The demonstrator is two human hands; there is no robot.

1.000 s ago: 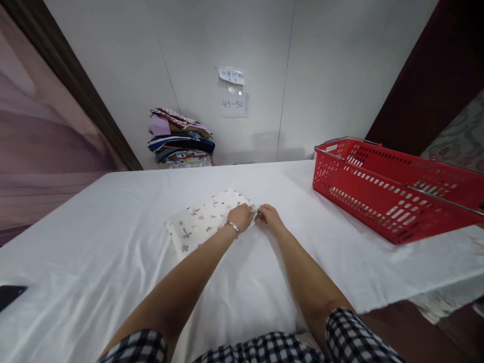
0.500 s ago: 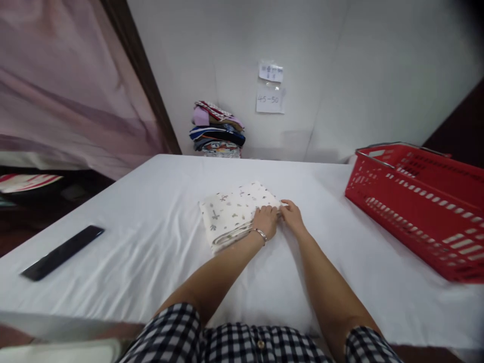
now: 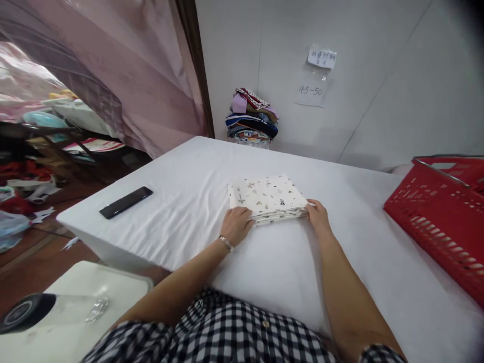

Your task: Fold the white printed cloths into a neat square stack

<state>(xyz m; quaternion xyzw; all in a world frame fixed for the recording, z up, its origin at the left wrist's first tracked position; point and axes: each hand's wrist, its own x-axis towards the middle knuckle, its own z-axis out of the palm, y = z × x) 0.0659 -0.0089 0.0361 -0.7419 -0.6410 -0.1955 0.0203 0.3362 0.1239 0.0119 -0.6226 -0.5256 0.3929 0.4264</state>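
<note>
We reach both forearms up from the bottom of the frame, the elbows apart, toward a folded cloth [image 3: 270, 194] with small printed motifs, just right of centre. Our left hand [image 3: 236, 224] lies palm down, fingers half curled over the cloth's near left corner; whether it grips there, we cannot tell. Our right hand [image 3: 317, 216] bends its fingers at the near right corner, touching the layers; we cannot tell if it pinches them. A bracelet [image 3: 226, 243] circles our left wrist.

The white-covered desk [image 3: 351, 212] wrinkles left of the cloth. We see a flat black object [image 3: 126, 202] on it at left and a red basket [image 3: 434, 222] at the right edge. Beyond, a stack of fabrics [image 3: 252, 121] stands before a pale wall [image 3: 283, 30]; a pink curtain [image 3: 151, 75] hangs upper left.
</note>
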